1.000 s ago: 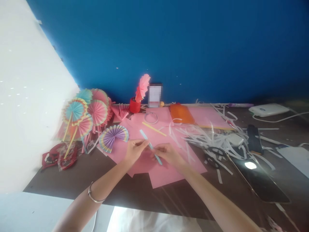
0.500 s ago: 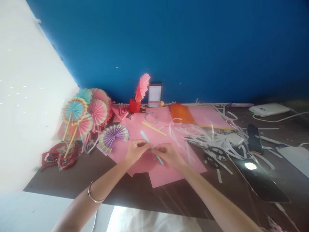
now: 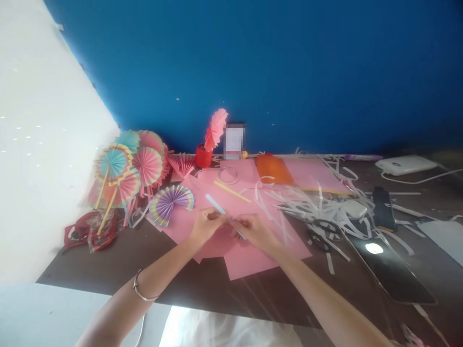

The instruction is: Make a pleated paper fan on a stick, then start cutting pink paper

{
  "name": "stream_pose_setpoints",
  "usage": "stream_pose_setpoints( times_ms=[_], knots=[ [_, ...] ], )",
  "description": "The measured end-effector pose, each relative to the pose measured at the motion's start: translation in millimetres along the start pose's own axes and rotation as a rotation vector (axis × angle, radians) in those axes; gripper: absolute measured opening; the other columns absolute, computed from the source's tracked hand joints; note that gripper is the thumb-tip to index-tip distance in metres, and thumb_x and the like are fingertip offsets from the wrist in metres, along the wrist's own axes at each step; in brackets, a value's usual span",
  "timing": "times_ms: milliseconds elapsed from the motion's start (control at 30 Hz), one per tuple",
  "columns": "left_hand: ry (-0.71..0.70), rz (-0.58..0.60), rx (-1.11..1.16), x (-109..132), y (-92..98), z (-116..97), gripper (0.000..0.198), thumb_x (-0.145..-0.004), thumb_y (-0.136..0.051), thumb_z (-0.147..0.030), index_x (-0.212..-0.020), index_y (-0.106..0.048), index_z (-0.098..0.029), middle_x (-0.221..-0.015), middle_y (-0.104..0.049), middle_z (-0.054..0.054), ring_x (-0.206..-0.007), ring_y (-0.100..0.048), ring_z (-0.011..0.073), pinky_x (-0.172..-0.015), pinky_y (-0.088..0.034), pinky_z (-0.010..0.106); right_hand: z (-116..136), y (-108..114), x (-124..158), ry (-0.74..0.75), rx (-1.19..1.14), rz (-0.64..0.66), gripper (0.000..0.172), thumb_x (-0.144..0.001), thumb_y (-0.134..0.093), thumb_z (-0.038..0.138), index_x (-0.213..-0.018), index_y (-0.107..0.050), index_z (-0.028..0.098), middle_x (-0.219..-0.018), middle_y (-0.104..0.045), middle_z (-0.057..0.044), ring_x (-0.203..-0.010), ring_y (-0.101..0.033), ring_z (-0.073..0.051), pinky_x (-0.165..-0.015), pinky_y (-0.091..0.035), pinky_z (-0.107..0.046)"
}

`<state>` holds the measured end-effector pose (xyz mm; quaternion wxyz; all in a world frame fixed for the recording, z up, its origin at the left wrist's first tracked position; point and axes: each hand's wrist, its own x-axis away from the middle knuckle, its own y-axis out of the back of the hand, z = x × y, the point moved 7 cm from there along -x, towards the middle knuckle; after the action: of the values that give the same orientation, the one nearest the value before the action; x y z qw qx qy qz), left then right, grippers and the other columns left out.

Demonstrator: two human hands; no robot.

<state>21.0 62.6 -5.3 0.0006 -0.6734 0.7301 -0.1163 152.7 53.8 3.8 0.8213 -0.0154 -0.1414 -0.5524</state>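
Strip (image 3: 214,204) of pale blue, slim and straight-edged, slants from upper left to lower right between the two hands, over the middle of the desk (image 3: 170,274). Its colour is even and plain, lighter at the far end, which juts free beyond the left fingers and looks cut square. The nearer end shows as a short length below the right fingers; the stretch between is covered by the fingertips, so any fold or join there cannot be made out.

The left hand (image 3: 207,222) has its grip closed on the strip, thumb and forefinger pinching it. The right hand (image 3: 252,230) also has its grip closed on it, lower down, fingers curled, and the fingertips of both hands meet or nearly meet.

Beneath them spread overlapping pink sheets (image 3: 249,262); whether the strip touches these cannot be told. Just beyond it lies a yellow strip (image 3: 231,191), similarly slim, on the pink, with a thin ring (image 3: 227,175) farther back. A pleated purple fan (image 3: 172,201), edged in yellow and blue, rests near the left hand.
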Motion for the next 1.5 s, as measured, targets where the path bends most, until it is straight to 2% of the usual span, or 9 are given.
stream_pose_setpoints(
  times_ms=[233, 433, 633, 767, 933, 1100, 1233, 1367, 1500],
  knots=[
    [-0.012, -0.057, 0.056, -1, 5.0, -2, 0.030, -0.058, -0.076, -0.038, -0.071, -0.071, -0.011, -0.068, -0.070, 0.006, -0.066, -0.067, 0.0215, -0.071, -0.056, 0.037, -4, 3, -3, -0.011, -0.033, 0.061, 0.040, -0.069, -0.063, 0.053, -0.068, -0.064, 0.013, -0.066, -0.068, -0.007, -0.056, -0.063, -0.015, -0.047, -0.049, -0.023],
    [-0.007, -0.083, 0.050, -2, 8.4, -1, 0.028, -0.060, -0.074, -0.039, -0.070, -0.071, -0.013, -0.067, -0.070, 0.005, -0.065, -0.066, 0.0195, -0.069, -0.056, 0.034, -2, 0, -2, 0.032, 0.025, 0.058, 0.042, -0.074, -0.056, 0.055, -0.062, -0.057, 0.015, -0.059, -0.064, -0.004, -0.047, -0.060, -0.012, -0.040, -0.045, -0.021],
    [-0.007, -0.180, 0.031, 0, 16.5, -6, 0.025, -0.058, -0.075, -0.037, -0.059, -0.068, -0.014, -0.055, -0.065, 0.003, -0.058, -0.064, 0.0182, -0.064, -0.056, 0.031, -4, -1, -2, -0.022, -0.038, 0.090, 0.040, -0.070, -0.062, 0.053, -0.067, -0.060, 0.013, -0.063, -0.067, -0.006, -0.053, -0.063, -0.014, -0.049, -0.050, -0.024],
    [-0.002, -0.207, 0.023, -1, 18.9, -6, 0.026, -0.057, -0.076, -0.038, -0.053, -0.064, -0.014, -0.054, -0.065, 0.003, -0.057, -0.064, 0.0178, -0.064, -0.056, 0.031, -5, -1, -2, -0.042, -0.039, 0.129, 0.043, -0.071, -0.060, 0.054, -0.064, -0.061, 0.012, -0.058, -0.065, -0.006, -0.050, -0.062, -0.014, -0.044, -0.048, -0.023],
    [-0.001, -0.193, 0.036, -2, 18.7, -5, 0.025, -0.059, -0.075, -0.037, -0.053, -0.064, -0.015, -0.052, -0.064, 0.001, -0.059, -0.065, 0.0189, -0.066, -0.055, 0.033, -1, 1, 1, -0.072, -0.083, 0.129, 0.041, -0.068, -0.065, 0.053, -0.068, -0.064, 0.011, -0.064, -0.068, -0.008, -0.054, -0.064, -0.016, -0.045, -0.049, -0.023],
    [-0.004, -0.163, 0.077, -3, 17.4, -4, 0.024, -0.059, -0.075, -0.037, -0.058, -0.065, -0.014, -0.061, -0.068, 0.003, -0.061, -0.066, 0.0189, -0.069, -0.055, 0.034, 2, 3, 4, -0.104, -0.096, 0.102, 0.040, -0.070, -0.064, 0.052, -0.069, -0.066, 0.012, -0.069, -0.070, -0.009, -0.058, -0.065, -0.016, -0.047, -0.050, -0.023],
    [-0.010, -0.141, 0.102, -4, 15.5, -3, 0.028, -0.061, -0.074, -0.039, -0.067, -0.066, -0.012, -0.069, -0.070, 0.006, -0.064, -0.067, 0.0197, -0.070, -0.056, 0.035, -2, 2, 1, -0.104, -0.100, 0.120, 0.040, -0.067, -0.066, 0.052, -0.069, -0.065, 0.012, -0.069, -0.069, -0.008, -0.058, -0.065, -0.016, -0.049, -0.051, -0.024],
    [0.034, -0.062, 0.139, -5, 9.5, 3, 0.033, -0.062, -0.074, -0.039, -0.081, -0.063, -0.013, -0.073, -0.071, 0.006, -0.066, -0.068, 0.0206, -0.070, -0.056, 0.037, -8, 2, -2, -0.080, -0.102, 0.109, 0.042, -0.067, -0.065, 0.054, -0.071, -0.066, 0.012, -0.068, -0.069, -0.008, -0.057, -0.065, -0.016, -0.048, -0.051, -0.024],
    [0.030, -0.031, 0.051, -5, 8.3, 6, 0.040, -0.057, -0.078, -0.035, -0.087, -0.063, -0.012, -0.069, -0.070, 0.006, -0.069, -0.068, 0.0219, -0.071, -0.056, 0.037, -13, 2, -5, -0.071, -0.106, 0.091, 0.043, -0.068, -0.065, 0.054, -0.074, -0.066, 0.012, -0.070, -0.069, -0.009, -0.057, -0.066, -0.017, -0.045, -0.050, -0.023]
  ],
)
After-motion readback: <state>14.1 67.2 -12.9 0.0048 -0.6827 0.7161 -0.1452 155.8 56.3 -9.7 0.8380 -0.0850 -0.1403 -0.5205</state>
